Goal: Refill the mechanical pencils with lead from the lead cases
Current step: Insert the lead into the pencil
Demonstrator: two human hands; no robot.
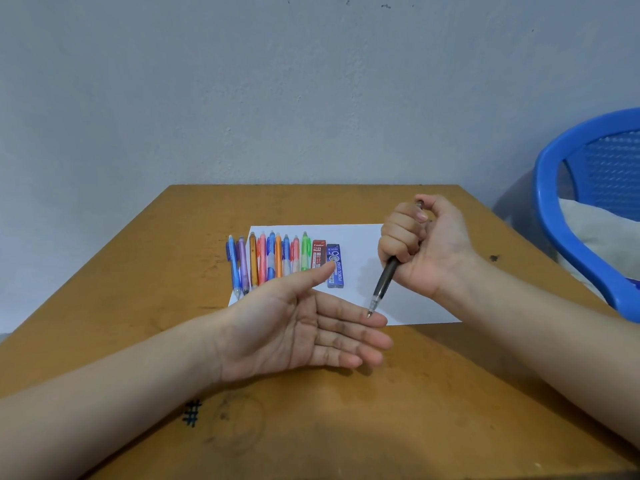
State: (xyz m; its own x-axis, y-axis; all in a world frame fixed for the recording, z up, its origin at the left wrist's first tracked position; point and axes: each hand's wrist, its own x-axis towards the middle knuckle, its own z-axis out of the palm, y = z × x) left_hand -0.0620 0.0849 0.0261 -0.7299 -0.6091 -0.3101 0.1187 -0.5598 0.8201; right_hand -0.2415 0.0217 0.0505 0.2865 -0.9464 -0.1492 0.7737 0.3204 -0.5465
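Note:
My right hand (420, 244) grips a dark grey mechanical pencil (383, 284) in a fist, tip down, thumb over its top end. The tip touches the index finger of my left hand (301, 332), which lies palm up with straight fingers above the table. Behind my left hand, several coloured mechanical pencils (266, 259) lie side by side on a white sheet of paper (408, 299). To their right lie a red lead case (318, 253) and a blue lead case (335, 266); my left thumb covers part of both.
The wooden table (346, 410) carries pen marks near its front edge. A blue plastic chair (581, 216) with a white cloth on its seat stands at the right. A grey wall rises behind the table.

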